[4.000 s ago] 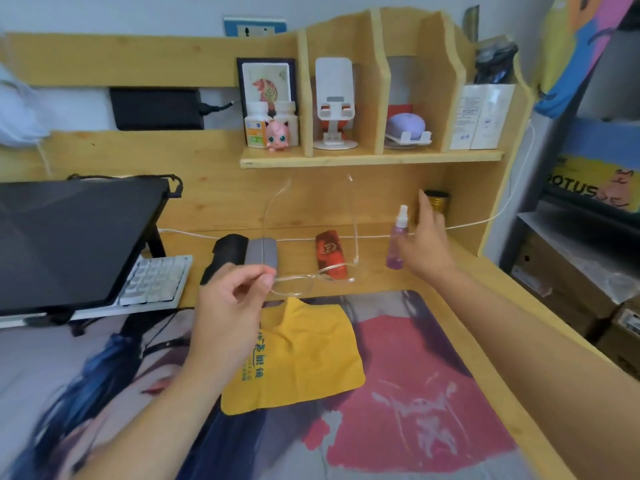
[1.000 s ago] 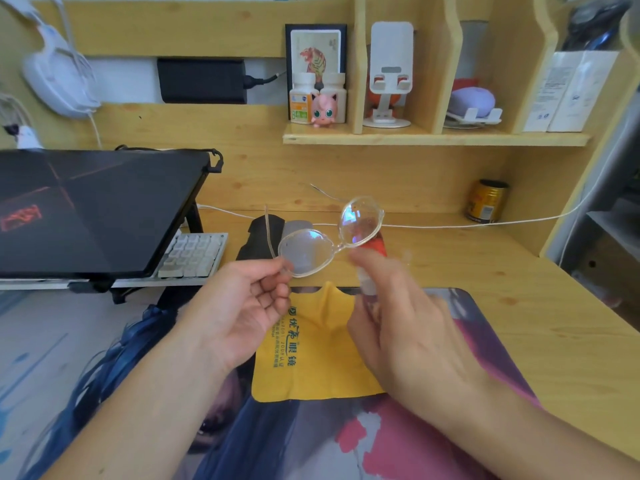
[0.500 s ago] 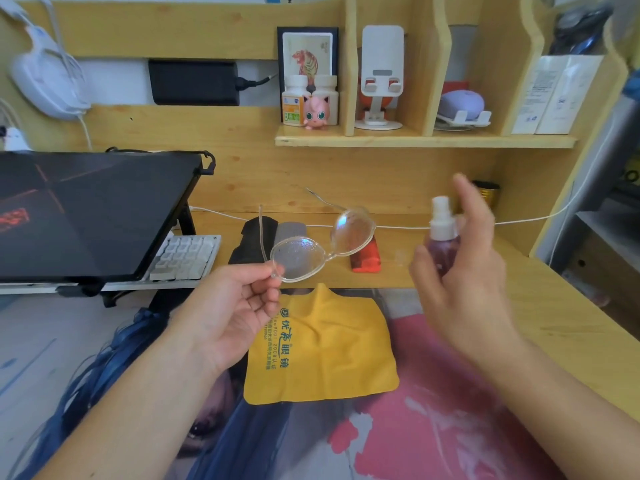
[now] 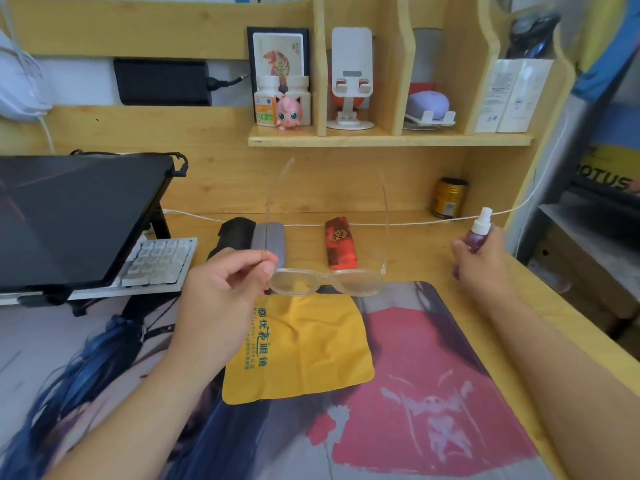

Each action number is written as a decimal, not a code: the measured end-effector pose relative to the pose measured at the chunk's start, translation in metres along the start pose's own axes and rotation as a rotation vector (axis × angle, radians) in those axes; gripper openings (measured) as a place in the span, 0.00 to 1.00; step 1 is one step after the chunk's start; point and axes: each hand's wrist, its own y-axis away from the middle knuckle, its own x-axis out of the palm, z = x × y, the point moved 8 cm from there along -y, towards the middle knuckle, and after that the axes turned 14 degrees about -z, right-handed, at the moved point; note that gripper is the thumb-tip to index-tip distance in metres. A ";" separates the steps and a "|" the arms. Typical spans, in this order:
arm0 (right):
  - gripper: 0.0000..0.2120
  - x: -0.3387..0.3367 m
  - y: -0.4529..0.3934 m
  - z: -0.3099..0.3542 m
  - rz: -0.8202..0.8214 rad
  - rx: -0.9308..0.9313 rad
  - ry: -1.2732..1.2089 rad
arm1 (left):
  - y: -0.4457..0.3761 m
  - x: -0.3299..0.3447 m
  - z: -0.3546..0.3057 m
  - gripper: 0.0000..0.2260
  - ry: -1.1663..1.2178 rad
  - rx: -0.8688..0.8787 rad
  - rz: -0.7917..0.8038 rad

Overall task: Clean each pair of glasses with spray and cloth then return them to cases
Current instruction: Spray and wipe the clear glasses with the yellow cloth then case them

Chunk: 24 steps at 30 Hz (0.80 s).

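Note:
My left hand (image 4: 225, 289) pinches a pair of clear-framed glasses (image 4: 327, 280) by the left corner, lenses down, temples pointing up and away. They hang above the top edge of a yellow cleaning cloth (image 4: 304, 348) lying flat on the desk mat. My right hand (image 4: 485, 268) grips a small purple spray bottle (image 4: 476, 237) with a white nozzle, low on the desk at the right. Three cases lie at the back of the desk: a black one (image 4: 233, 233), a grey one (image 4: 268, 237) and a red one (image 4: 339, 247).
A laptop on a stand (image 4: 76, 216) and a white keyboard (image 4: 156, 263) fill the left side. A gold can (image 4: 448, 197) stands at the back right, with a white cable (image 4: 415, 223) running along the desk. The printed desk mat (image 4: 415, 393) covers the front.
My right hand has carried the spray bottle from in front of the lenses out to the right and down onto the desk. The glasses have turned level, lenses down, temples up.

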 end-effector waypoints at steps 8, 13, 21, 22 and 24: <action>0.14 -0.020 0.100 0.122 0.161 -0.612 -0.285 | -0.006 -0.004 0.003 0.08 0.045 0.044 -0.014; 0.05 0.016 0.135 0.131 0.374 -0.571 -0.273 | -0.004 -0.003 -0.003 0.11 0.051 0.111 0.039; 0.11 0.026 0.128 0.107 0.416 -0.431 -0.349 | -0.014 -0.001 -0.012 0.08 0.118 0.101 0.058; 0.11 0.027 0.132 0.109 0.430 -0.425 -0.373 | -0.022 -0.004 -0.014 0.08 0.099 0.133 0.032; 0.19 0.030 0.137 0.112 0.426 -0.398 -0.397 | -0.036 -0.015 -0.019 0.10 0.069 0.214 -0.053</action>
